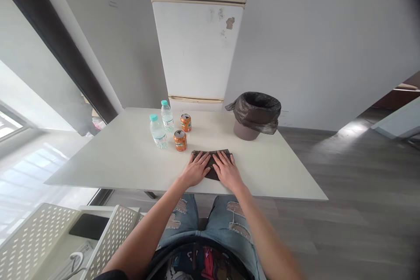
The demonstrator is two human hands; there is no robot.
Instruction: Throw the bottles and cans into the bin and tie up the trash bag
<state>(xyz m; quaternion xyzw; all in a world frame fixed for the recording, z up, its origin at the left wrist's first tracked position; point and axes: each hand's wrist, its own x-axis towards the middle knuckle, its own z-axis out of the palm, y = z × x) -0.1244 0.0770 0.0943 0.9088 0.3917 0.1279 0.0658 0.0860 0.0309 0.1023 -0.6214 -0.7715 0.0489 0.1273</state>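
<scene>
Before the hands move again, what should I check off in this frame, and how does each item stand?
1. Both hands flat on the dark folded sheet: ok. The left hand and right hand lie side by side on it.
2. Sheet wholly on the table, back from the near edge: ok.
3. Two orange cans upright, apart from the sheet: ok.
4. Two water bottles upright and capped: ok.
5. Lined bin upright on the table: ok.
6. Whether anything lies under the sheet: cannot tell, it is hidden.
</scene>
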